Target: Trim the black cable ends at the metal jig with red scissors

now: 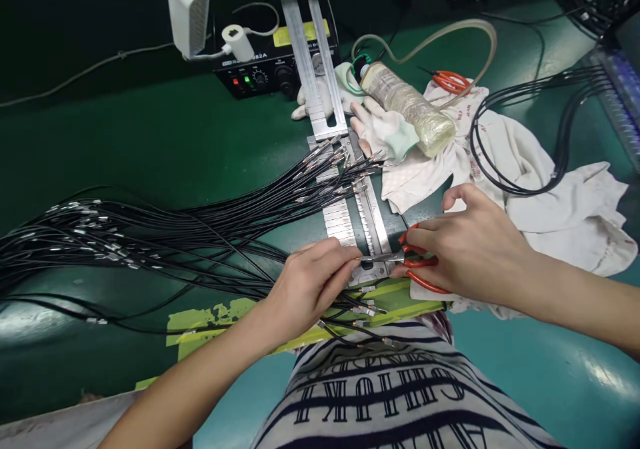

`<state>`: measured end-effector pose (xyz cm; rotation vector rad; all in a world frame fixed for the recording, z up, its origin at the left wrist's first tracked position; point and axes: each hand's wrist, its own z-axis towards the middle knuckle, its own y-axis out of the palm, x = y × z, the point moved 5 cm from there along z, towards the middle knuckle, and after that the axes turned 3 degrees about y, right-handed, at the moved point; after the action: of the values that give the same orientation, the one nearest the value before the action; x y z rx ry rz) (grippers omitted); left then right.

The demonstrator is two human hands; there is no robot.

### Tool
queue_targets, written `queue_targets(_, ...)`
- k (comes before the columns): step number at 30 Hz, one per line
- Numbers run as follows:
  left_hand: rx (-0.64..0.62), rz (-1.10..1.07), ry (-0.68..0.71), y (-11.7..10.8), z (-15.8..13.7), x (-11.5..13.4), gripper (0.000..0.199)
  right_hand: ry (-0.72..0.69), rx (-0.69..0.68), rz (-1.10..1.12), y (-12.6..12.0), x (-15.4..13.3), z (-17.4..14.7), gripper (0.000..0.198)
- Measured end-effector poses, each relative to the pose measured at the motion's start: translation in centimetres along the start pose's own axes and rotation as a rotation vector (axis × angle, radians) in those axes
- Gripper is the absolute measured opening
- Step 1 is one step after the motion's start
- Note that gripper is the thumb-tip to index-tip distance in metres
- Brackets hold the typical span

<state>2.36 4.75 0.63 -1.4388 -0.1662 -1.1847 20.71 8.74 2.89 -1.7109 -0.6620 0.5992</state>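
My left hand (313, 279) is closed in a pinch around the end of a black cable, whose tip barely shows at the fingertips. My right hand (465, 246) grips red-handled scissors (423, 262). Their narrow metal blades point left and reach the cable end at my left fingertips. Beneath the blades lies a slotted metal fixture (373, 219). Across it rest many black cables (240, 199) with metal connectors and bare copper-coloured tips. More cable ends (365, 309) stick out below my left hand, over yellow-green tape (400, 299) on the table edge.
A black control box (273, 69) stands at the back behind metal rails (305, 56). White gloves (383, 129), a clear bottle (407, 106) and a white cloth (525, 216) lie right of the fixture. Other red-handled scissors (450, 82) and a cable loop (560, 162) rest there.
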Motion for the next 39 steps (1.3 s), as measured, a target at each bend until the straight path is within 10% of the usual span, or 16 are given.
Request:
queue_targets(17, -0.135, -0.020, -0.077, 0.1, -0.1, 0.2, 0.019, -0.066, -0.032, -0.194, -1.5, -1.9, 1.0, 0.024)
queue_targets(39, -0.010, -0.143, -0.020, 0.4, -1.0, -0.2, 0.015, -0.018, -0.260, 0.360, 1.7, -0.6, 1.7, 0.039)
